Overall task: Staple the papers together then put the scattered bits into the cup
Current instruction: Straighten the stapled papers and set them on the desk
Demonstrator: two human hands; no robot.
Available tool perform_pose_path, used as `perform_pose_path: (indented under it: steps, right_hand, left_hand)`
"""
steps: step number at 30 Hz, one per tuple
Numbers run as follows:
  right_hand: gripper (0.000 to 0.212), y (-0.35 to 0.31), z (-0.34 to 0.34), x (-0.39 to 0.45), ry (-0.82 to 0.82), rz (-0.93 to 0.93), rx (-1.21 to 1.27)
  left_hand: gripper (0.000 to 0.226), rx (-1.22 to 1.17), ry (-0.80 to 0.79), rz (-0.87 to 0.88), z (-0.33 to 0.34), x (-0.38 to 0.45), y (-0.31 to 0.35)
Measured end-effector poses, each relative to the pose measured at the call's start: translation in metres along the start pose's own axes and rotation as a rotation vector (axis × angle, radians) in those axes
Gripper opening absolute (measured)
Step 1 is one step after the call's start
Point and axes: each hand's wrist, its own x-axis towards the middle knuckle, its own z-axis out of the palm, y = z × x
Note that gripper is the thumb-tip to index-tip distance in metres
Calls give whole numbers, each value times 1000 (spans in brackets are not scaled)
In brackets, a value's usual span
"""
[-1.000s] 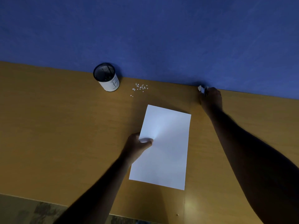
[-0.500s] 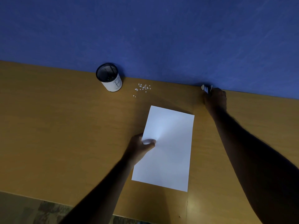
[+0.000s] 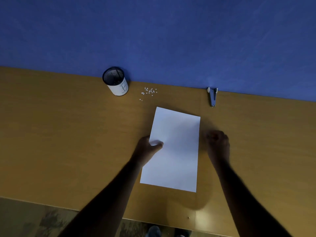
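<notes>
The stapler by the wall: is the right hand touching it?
Apart. The head view shows the stapler alone by the wall, bare table between it and the right hand.

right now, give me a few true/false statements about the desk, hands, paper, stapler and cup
1. The left hand grips the left edge of the paper. True.
2. The right hand holds the stapler. False: the stapler lies alone by the blue wall, and the hand is beside the paper's right edge.
3. The scattered bits lie between the cup and the stapler. True.
4. The bits are already in the cup. False: they lie on the desk, right of the cup.
5. The cup lies on its side. False: it stands upright.
</notes>
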Motion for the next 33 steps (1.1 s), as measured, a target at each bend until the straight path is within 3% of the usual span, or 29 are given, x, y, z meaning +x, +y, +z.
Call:
perform_pose_path:
  steps: [3,9,12,15,17,22,29,31,33]
  right_hand:
    - [32,2,-1,-29,-42,-19,0]
    - [45,2,-4,-57,-194,15,109]
    - [38,-4,-17,-72,-290,8,208]
    - [16,-12,-33,-89,-416,9,360]
    - [11,-13,-41,-96,-411,-13,376]
    - [28,-11,-59,-103,-327,-51,358]
    - [14,-38,-105,-124,-304,-74,470]
    - [12,-50,-122,-134,-306,-84,534]
    - [13,-63,-140,-144,-310,-106,567]
  left_hand:
    - [26,8,-9,-22,-2,-3,8]
    - [20,-33,-24,-11,-5,-28,18]
    - [20,-81,20,-8,-2,-45,17]
    - [21,-128,61,-15,-1,-58,19]
    - [22,-135,59,-3,2,-66,25]
    - [27,-135,78,97,11,-86,47]
    - [29,-166,159,254,14,-136,99]
    - [26,-194,176,294,11,-151,113]
    - [6,-215,169,352,4,-159,126]
